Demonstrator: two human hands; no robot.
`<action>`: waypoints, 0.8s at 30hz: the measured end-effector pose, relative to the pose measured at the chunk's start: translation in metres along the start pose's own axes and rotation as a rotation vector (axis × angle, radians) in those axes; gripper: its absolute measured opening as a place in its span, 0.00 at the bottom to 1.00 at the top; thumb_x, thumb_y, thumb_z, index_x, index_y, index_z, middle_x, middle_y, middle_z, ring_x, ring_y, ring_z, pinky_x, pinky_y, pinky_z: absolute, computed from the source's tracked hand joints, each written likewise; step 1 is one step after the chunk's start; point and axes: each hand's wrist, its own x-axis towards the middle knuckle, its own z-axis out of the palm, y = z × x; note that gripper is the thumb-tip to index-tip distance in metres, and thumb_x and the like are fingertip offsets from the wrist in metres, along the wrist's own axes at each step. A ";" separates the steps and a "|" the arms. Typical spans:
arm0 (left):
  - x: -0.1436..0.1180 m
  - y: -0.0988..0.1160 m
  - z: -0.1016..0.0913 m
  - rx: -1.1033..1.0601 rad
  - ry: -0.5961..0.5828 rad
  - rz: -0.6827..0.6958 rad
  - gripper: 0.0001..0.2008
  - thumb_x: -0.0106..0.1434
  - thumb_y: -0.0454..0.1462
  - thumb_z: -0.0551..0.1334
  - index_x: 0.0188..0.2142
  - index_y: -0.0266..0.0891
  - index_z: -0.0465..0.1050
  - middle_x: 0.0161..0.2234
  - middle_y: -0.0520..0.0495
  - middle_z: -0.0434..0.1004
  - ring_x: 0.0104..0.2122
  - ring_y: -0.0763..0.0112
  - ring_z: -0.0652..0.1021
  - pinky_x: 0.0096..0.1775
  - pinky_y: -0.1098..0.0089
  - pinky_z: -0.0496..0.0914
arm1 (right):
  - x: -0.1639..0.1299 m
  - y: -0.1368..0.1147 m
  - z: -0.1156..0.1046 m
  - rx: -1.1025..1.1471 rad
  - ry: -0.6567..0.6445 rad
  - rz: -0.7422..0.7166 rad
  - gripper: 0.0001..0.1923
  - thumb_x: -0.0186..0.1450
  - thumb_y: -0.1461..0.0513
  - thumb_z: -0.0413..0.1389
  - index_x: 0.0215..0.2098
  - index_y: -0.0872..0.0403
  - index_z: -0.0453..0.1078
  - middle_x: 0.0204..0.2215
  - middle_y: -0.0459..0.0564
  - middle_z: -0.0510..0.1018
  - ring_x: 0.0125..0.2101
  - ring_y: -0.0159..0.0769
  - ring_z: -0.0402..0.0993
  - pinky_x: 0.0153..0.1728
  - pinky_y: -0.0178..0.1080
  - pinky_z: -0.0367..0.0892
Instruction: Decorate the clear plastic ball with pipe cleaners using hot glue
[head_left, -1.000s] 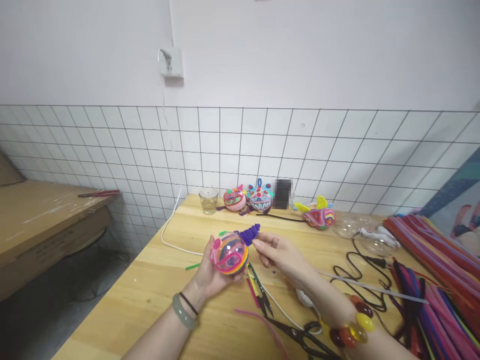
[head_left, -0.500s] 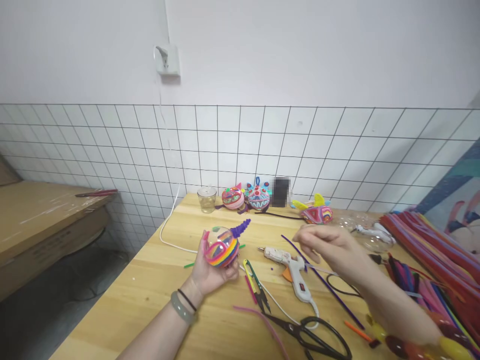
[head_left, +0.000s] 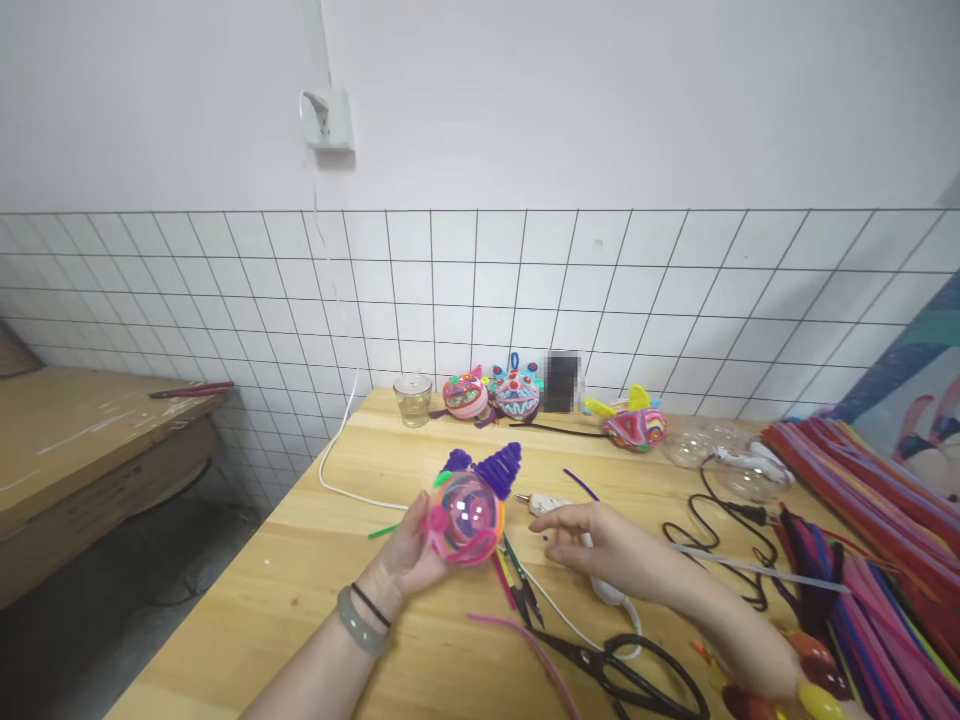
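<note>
A white wall with a band of gridded tile backs a pale wooden bench [head_left: 315, 560] littered with craft supplies. Just above it, near the middle, the left hand [head_left: 409, 555] cups a clear ball wrapped in coloured pipe cleaner, the decorated ball [head_left: 466, 515], with two purple horns [head_left: 499, 467] standing up from its top; the fingers are curled round its underside in a firm grip.

Half a second ago the ball showed one horn in profile and the right hand [head_left: 600, 545] was lifted out to the right among the loose stems. Now the ball is turned to face the camera, and the right hand has come down over the glue gun [head_left: 555, 508], palm down, covering its body. That reads as a switch from handling stems to the gluing tool (a judgement only). Whether the fingers are closed on the gun cannot be told, since the hand hides the handle.

Around them lie small snips [head_left: 517, 580] just below the ball, black scissors [head_left: 622, 672], a pink pipe cleaner [head_left: 517, 640], and a heap of pipe cleaners [head_left: 862, 540] at the right edge, cut off by the frame. Three finished figures [head_left: 517, 395] and a glass jar [head_left: 413, 398] stand along the wall. A blurred dark object behind them cannot be made out.
</note>
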 end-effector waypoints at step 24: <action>0.006 -0.014 0.007 0.495 -0.084 -0.046 0.36 0.44 0.44 0.74 0.52 0.33 0.71 0.49 0.34 0.75 0.47 0.55 0.75 0.51 0.61 0.65 | 0.012 0.001 -0.023 0.191 0.464 -0.075 0.23 0.63 0.44 0.51 0.22 0.52 0.67 0.16 0.41 0.63 0.19 0.31 0.59 0.21 0.35 0.57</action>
